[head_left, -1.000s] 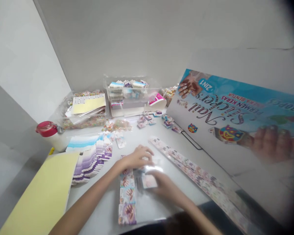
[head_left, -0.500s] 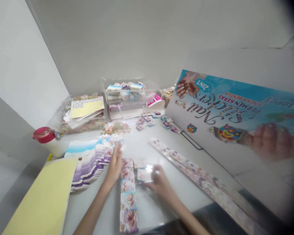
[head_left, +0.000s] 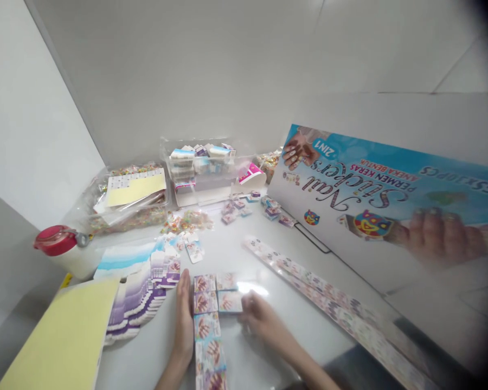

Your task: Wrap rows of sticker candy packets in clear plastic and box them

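My left hand point(head_left: 184, 317) stands on edge with straight fingers along the left side of a column of small printed boxes point(head_left: 205, 325). The boxes show pictures of hands with painted nails. To the right of the column's far end lie two more small boxes point(head_left: 230, 301) in a second row. My right hand point(head_left: 262, 319), slightly blurred, has curled fingers at the right end of the nearer of these. Left of my left hand, a fanned stack of purple-and-white cards point(head_left: 140, 298) lies beside blue-and-white cards point(head_left: 126, 257).
Long sticker strips point(head_left: 309, 290) run diagonally on the right, before a large Nail Stickers display board point(head_left: 350, 195). At the back are a clear bin point(head_left: 203, 179), bagged candies point(head_left: 134, 216) and loose small boxes point(head_left: 233, 208). A red-lidded bottle point(head_left: 67, 252) and yellow sheet point(head_left: 61, 336) are left.
My left hand has come back from the loose cards to the column's side. My right hand's small box now lies in the second row. The view has shifted slightly.
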A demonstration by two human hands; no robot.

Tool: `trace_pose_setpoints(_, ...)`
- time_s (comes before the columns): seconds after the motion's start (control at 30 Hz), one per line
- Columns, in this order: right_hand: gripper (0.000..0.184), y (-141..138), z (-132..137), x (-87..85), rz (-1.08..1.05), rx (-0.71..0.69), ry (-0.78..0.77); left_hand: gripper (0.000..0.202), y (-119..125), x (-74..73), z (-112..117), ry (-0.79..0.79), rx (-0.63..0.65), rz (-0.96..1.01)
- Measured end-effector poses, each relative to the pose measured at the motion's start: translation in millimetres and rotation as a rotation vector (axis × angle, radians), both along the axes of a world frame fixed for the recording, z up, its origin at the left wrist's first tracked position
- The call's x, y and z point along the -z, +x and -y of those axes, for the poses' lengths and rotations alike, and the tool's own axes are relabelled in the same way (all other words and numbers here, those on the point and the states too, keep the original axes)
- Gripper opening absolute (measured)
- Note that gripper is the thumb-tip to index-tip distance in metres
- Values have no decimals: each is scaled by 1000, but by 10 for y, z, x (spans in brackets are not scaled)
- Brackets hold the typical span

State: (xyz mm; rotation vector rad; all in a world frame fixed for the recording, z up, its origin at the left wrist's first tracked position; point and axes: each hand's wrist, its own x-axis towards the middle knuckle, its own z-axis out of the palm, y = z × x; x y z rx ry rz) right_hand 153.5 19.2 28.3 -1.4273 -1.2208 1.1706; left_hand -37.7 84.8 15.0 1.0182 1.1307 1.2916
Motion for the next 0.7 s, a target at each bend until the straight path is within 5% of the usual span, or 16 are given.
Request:
trace_pose_setpoints(0.13,11,428,-380,-170,132,58,50,53,-28,-18,-29,-50,-46,165)
trace_pose_setpoints(0.27,24,930,-1170,-363,689,243,266,56,-11,-39,-43,-40,-74,210)
trace_pose_setpoints(0.37,43,1136,-1842,-421,860,215,262,54,6,-41,-24,-44,-76,236)
trace_pose_setpoints(0.47,42,1219,-2344,-418,1029,99,193,53,-5,-17,-15,-45,-75,220)
trace_pose_setpoints(0.7,31,1349,-2689,-390,1335,0,-48,54,-32,75,-115,-51,-104,233)
